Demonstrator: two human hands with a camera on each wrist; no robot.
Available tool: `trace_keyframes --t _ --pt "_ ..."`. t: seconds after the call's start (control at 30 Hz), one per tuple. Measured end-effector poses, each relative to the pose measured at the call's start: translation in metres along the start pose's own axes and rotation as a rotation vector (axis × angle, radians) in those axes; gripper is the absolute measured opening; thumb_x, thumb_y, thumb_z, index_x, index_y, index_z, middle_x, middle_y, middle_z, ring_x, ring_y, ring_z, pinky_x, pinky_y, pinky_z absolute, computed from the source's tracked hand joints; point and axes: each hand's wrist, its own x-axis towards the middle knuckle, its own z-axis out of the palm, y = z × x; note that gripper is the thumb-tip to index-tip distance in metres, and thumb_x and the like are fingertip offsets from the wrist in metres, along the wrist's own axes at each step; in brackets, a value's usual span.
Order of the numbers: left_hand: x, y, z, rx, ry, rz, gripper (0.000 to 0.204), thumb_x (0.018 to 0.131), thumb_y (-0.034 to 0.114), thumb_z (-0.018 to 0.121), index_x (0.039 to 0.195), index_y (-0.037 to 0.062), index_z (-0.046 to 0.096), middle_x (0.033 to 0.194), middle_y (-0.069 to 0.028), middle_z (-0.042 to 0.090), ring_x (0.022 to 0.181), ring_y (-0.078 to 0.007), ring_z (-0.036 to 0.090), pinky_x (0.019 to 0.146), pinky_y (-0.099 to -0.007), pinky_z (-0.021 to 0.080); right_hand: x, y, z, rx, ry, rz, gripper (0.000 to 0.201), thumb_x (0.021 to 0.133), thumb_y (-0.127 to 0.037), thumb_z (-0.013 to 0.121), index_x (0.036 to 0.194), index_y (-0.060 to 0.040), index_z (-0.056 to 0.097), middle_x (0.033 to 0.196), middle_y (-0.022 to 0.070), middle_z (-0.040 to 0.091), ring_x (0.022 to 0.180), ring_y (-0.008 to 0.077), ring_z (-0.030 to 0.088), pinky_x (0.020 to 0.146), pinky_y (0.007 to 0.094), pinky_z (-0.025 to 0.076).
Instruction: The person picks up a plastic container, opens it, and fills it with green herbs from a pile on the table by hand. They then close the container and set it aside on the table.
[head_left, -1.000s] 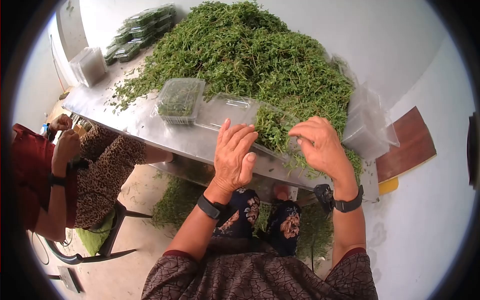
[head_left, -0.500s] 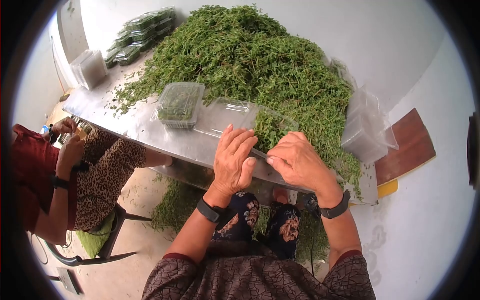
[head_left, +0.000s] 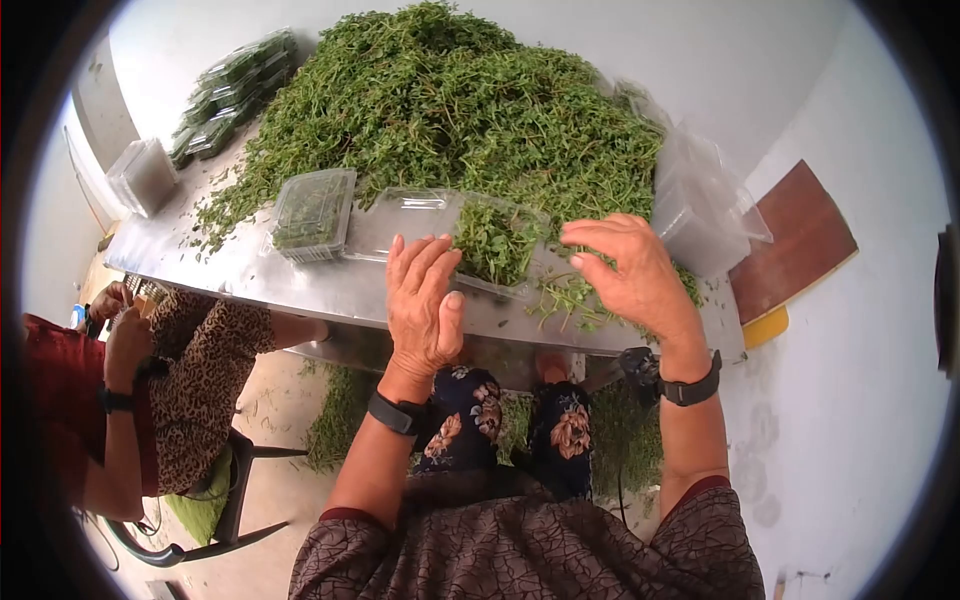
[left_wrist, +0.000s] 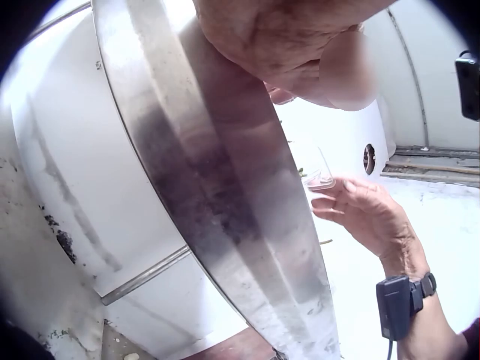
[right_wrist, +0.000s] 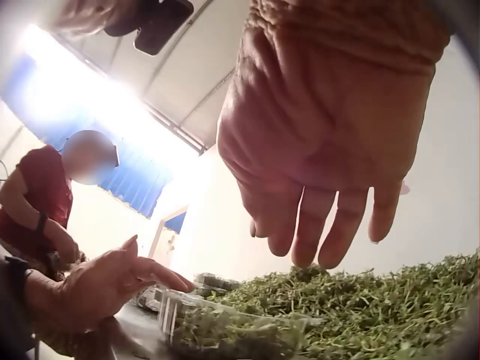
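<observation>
An opened clear plastic clamshell box lies near the table's front edge, its bare lid [head_left: 375,232] spread to the left. Leafy green sprigs [head_left: 495,245] fill its base. My left hand [head_left: 425,305] is beside the near edge of the box, fingers straight and thumb apart, holding nothing. To the right of the base, my right hand [head_left: 635,275] hovers over loose sprigs [head_left: 570,300]. Its fingers hang extended with nothing between them, as the right wrist view also shows. A closed box of greens [head_left: 312,215] stands left of the lid.
A large heap of greens [head_left: 430,110] covers the back of the metal table [head_left: 230,255]. Stacked filled boxes [head_left: 235,90] stand at the far left, empty nested boxes [head_left: 142,178] nearer, and more empty boxes [head_left: 700,215] at right. Another person [head_left: 110,400] sits at left.
My right hand came in to the near edge of the box base, then drew back to the right and lifted off. My left hand stays by the box. The head view has shifted.
</observation>
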Motion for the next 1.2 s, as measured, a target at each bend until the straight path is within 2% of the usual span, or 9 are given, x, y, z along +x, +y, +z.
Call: trace_keyframes --t 0.07,0.43,0.53,0.7,0.83,0.9,1.03,1.1,1.2 --pt "0.000 0.000 0.001 0.020 -0.002 0.002 0.047 0.093 0.037 0.035 0.106 -0.0007 0.061 0.116 -0.0141 0.058 0.115 -0.0328 0.050 0.110 -0.0517 0.024 -0.015 0.003 -0.009 -0.041 -0.025 0.163 0.024 0.075 -0.010 0.067 0.097 0.0005 0.067 0.106 0.0121 0.067 0.095 0.0294 0.059 0.093 0.0388 0.041" --pt "0.000 0.001 0.002 0.062 -0.030 0.019 0.048 0.093 0.038 0.036 0.106 -0.0008 0.060 0.115 -0.0144 0.059 0.112 -0.0335 0.051 0.109 -0.0522 0.025 -0.039 0.016 0.026 -0.259 -0.008 0.048 0.016 0.072 -0.008 0.063 0.086 0.0008 0.060 0.085 0.0128 0.059 0.087 0.0310 0.054 0.083 0.0425 0.042" --pt "0.000 0.003 0.001 0.064 -0.036 0.012 0.048 0.092 0.039 0.037 0.106 -0.0007 0.060 0.115 -0.0146 0.058 0.113 -0.0334 0.051 0.109 -0.0522 0.025 -0.030 0.026 0.032 -0.334 -0.210 0.168 0.029 0.071 -0.007 0.063 0.098 0.0032 0.065 0.093 0.0157 0.064 0.090 0.0315 0.056 0.083 0.0412 0.044" --pt "-0.001 0.002 0.001 0.077 -0.056 0.026 0.045 0.089 0.038 0.044 0.105 -0.0003 0.060 0.115 -0.0145 0.058 0.112 -0.0333 0.051 0.109 -0.0526 0.026 -0.014 0.050 0.048 -0.441 -0.098 0.052 0.005 0.068 -0.004 0.060 0.064 -0.0001 0.060 0.071 0.0163 0.059 0.078 0.0326 0.059 0.070 0.0443 0.047" --pt "-0.002 0.001 0.001 0.085 -0.069 0.020 0.042 0.085 0.036 0.049 0.106 -0.0001 0.060 0.115 -0.0143 0.058 0.112 -0.0332 0.051 0.109 -0.0528 0.026 0.006 0.057 0.035 -0.434 -0.127 0.090 0.006 0.065 -0.003 0.060 0.059 -0.0010 0.059 0.064 0.0168 0.059 0.066 0.0339 0.061 0.061 0.0455 0.049" --pt "-0.003 0.000 0.001 0.071 -0.078 0.021 0.042 0.082 0.034 0.052 0.106 0.0001 0.059 0.116 -0.0141 0.058 0.112 -0.0334 0.051 0.109 -0.0529 0.026 0.018 0.063 0.025 -0.421 0.012 0.109 0.006 0.062 -0.002 0.060 0.058 -0.0014 0.057 0.060 0.0174 0.058 0.060 0.0352 0.061 0.057 0.0460 0.049" --pt "-0.003 0.001 0.001 0.076 -0.068 0.018 0.043 0.082 0.035 0.052 0.106 0.0000 0.060 0.116 -0.0144 0.058 0.112 -0.0335 0.051 0.109 -0.0532 0.026 0.037 0.069 0.016 -0.497 -0.083 0.158 0.006 0.061 -0.001 0.059 0.058 -0.0006 0.054 0.060 0.0180 0.058 0.058 0.0364 0.060 0.056 0.0460 0.049" --pt "-0.002 0.001 -0.001 0.078 -0.075 0.026 0.043 0.082 0.035 0.053 0.106 -0.0004 0.060 0.117 -0.0149 0.058 0.113 -0.0335 0.051 0.109 -0.0536 0.025 0.042 0.074 0.021 -0.448 -0.103 0.154 0.025 0.067 -0.004 0.060 0.089 0.0002 0.068 0.063 0.0180 0.057 0.065 0.0370 0.060 0.065 0.0452 0.050" --pt "-0.003 0.001 -0.001 0.069 -0.074 0.027 0.044 0.083 0.036 0.053 0.106 -0.0005 0.060 0.117 -0.0152 0.058 0.113 -0.0335 0.051 0.109 -0.0538 0.025 0.045 0.071 0.028 -0.445 -0.212 0.141 0.042 0.068 -0.005 0.062 0.110 0.0005 0.064 0.069 0.0206 0.058 0.075 0.0368 0.061 0.072 0.0439 0.050"
